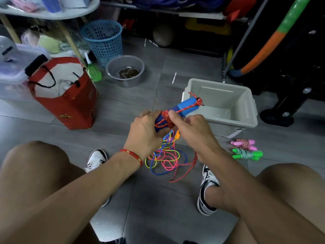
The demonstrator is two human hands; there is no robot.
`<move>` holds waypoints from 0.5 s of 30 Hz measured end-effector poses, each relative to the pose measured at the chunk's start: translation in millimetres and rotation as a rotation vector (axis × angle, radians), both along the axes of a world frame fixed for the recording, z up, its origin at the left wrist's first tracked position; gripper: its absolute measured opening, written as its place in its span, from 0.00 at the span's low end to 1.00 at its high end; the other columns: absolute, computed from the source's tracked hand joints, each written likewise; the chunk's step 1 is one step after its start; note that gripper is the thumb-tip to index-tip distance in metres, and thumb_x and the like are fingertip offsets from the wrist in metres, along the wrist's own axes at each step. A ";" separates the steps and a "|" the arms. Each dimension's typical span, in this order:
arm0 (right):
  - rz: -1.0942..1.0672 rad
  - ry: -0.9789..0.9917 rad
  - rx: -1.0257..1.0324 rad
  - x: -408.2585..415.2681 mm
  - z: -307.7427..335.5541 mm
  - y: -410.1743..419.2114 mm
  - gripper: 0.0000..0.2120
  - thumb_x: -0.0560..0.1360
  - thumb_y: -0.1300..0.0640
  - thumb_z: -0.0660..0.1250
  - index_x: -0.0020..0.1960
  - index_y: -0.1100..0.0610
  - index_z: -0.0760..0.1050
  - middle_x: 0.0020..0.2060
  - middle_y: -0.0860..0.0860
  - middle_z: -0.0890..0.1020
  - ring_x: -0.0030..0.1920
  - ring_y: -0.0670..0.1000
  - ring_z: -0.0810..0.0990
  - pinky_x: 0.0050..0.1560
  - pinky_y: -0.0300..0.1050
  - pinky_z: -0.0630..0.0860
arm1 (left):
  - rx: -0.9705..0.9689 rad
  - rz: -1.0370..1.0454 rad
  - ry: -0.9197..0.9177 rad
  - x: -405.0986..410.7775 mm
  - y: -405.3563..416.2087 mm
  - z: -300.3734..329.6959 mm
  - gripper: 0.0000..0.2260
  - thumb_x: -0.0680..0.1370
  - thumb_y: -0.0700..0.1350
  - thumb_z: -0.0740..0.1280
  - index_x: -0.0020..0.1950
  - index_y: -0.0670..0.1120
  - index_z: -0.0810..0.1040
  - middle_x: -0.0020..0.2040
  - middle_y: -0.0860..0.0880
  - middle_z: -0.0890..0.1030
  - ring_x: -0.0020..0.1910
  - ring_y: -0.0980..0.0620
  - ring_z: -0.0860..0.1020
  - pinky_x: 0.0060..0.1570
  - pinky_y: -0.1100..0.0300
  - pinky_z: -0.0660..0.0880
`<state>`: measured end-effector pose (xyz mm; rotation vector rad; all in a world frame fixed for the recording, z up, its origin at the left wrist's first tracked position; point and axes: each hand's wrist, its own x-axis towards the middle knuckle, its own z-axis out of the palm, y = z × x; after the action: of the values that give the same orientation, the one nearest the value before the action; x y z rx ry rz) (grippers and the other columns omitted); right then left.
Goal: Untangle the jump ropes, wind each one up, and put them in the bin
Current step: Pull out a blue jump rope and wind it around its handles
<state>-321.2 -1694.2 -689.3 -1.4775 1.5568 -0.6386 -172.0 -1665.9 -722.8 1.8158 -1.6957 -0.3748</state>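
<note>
My left hand (pixel 144 128) grips the blue handles (pixel 187 104) of a jump rope, held above the floor. Its red speckled cord (pixel 166 118) is wrapped round the handles, and my right hand (pixel 189 128) pinches that cord beside the wraps. The cord's loose tail (pixel 186 170) trails down to the floor. Under my hands lies a tangle of thin yellow, pink and blue ropes (pixel 164 159). A wound pink-handled rope (pixel 243 144) and a wound green-handled rope (pixel 247 154) lie on the floor to the right. The grey bin (pixel 249 110) stands behind my hands with nothing seen inside.
A red paper bag (pixel 73 103) stands at left, with a grey bowl (pixel 125 71) and a blue mesh basket (pixel 103 40) behind it. A clear storage box (pixel 12 67) sits far left. My knees and white shoes frame the floor space. A hoop (pixel 270 37) leans at right.
</note>
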 end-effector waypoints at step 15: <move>0.502 -0.216 -0.162 -26.8 3.5 -23.1 0.29 0.76 0.39 0.69 0.40 0.68 0.78 0.29 0.55 0.71 0.34 0.48 0.66 0.35 0.48 0.64 | 0.729 -0.427 1.377 36.0 0.5 26.0 0.22 0.77 0.48 0.66 0.67 0.35 0.75 0.61 0.34 0.78 0.58 0.38 0.79 0.60 0.40 0.76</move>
<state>-347.9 -1717.3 -685.8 -1.7696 0.9347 -0.6079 -135.9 -1665.4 -696.8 0.9437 -0.8725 -2.0382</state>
